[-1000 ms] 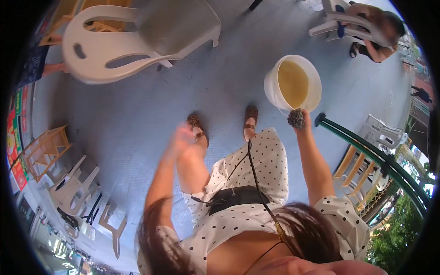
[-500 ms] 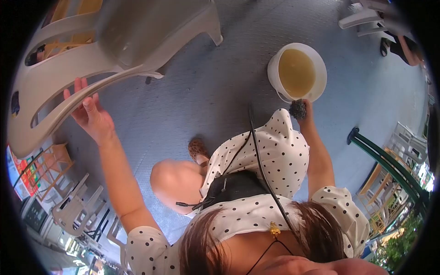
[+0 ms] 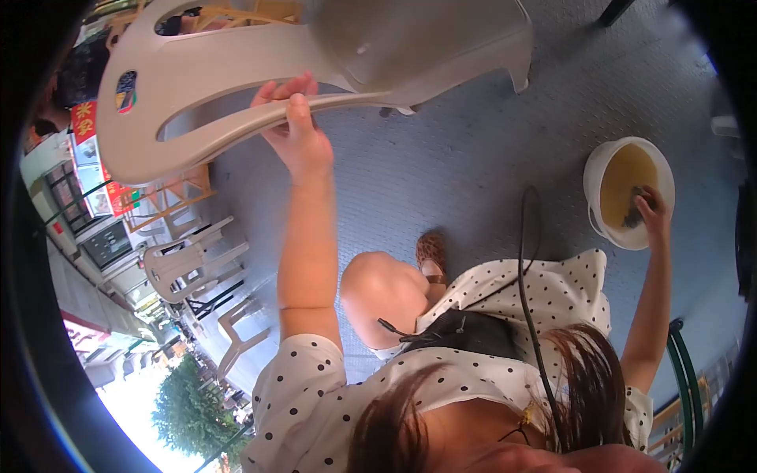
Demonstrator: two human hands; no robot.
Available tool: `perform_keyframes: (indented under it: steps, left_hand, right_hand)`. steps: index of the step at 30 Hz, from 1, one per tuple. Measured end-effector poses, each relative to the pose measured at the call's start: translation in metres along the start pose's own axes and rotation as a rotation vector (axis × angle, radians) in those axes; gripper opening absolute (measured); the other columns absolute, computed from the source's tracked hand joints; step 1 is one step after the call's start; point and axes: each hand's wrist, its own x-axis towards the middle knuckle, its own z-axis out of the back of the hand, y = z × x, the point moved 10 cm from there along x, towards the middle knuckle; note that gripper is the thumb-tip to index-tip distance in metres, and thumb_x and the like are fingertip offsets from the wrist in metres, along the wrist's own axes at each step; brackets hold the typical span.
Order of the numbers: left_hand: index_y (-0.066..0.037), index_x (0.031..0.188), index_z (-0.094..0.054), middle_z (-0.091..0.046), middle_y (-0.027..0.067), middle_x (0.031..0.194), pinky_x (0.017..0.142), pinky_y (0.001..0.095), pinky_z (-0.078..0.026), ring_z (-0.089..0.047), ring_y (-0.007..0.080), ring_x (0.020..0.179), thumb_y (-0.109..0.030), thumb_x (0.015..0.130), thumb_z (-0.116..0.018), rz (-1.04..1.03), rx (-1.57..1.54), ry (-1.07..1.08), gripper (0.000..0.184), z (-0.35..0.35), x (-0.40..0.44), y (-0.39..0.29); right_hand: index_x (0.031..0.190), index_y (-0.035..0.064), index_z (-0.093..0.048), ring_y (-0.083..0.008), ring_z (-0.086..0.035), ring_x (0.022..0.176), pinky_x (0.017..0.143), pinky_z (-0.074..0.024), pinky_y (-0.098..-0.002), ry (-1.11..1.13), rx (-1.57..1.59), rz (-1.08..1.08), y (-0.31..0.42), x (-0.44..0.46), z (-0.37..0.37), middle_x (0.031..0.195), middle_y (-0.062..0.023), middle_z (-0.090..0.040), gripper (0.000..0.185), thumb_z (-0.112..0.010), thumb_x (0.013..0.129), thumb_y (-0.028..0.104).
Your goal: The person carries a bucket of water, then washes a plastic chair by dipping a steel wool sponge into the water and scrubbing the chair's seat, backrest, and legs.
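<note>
My left hand (image 3: 303,130) is closed around the edge of a light plastic chair (image 3: 378,47), whose slotted back points to the left. The thumb lies on the near side of the rim. Over at the right, a white bucket (image 3: 593,185) with yellowish liquid (image 3: 623,177) stands on the floor. My right hand (image 3: 653,211) is at the bucket's opening, its fingers closed on a dark grey scrubber (image 3: 634,208) just over or at the liquid.
Other plastic chairs (image 3: 173,272) and a wooden frame (image 3: 177,189) are at the left. A green railing (image 3: 684,378) rises at the lower right. A dark cord (image 3: 524,292) hangs in front of my dress. Part of a person (image 3: 79,71) shows at the upper left.
My left hand has come up from near my knee and taken hold of the chair's edge. My right hand has moved the scrubber from beside the bucket's rim into its opening. The view has turned left.
</note>
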Motion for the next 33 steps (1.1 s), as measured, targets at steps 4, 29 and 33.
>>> perform_keyframes:
  steps: [4,29,33]
  left_hand:
    - [-0.004,0.123,-0.033,-0.053,0.0065,0.095,0.096,0.0380,-0.045,-0.054,0.0155,0.092,-0.006,0.082,-0.062,0.036,0.156,-0.021,0.050,0.001,-0.002,-0.008]
    - [-0.006,0.119,-0.041,-0.050,0.0107,0.109,0.106,0.0566,-0.032,-0.048,0.0295,0.112,0.005,0.072,-0.051,0.207,0.145,0.491,0.049,0.014,0.010,-0.016]
    - [-0.005,0.120,-0.042,-0.051,0.0101,0.111,0.107,0.0569,-0.032,-0.047,0.0283,0.117,0.004,0.074,-0.050,0.206,0.204,0.523,0.048,0.018,0.030,-0.012]
  right_hand:
    - [0.132,0.0019,-0.047,-0.0409,-0.047,0.120,0.102,-0.0391,-0.0441,0.098,-0.754,0.102,0.013,0.022,-0.067,0.127,-0.0275,-0.050,0.079,-0.079,0.062,0.020]
    - [0.089,0.0028,-0.050,-0.0125,-0.054,0.088,0.081,-0.0445,-0.0243,-0.479,0.068,0.499,0.123,-0.054,0.048,0.088,-0.0034,-0.059,0.015,-0.060,0.080,-0.003]
    - [0.100,0.0008,-0.057,-0.0160,-0.061,0.088,0.078,-0.0483,-0.0300,-0.387,-0.211,0.227,0.031,-0.004,0.028,0.094,-0.0101,-0.064,0.027,-0.064,0.074,-0.001]
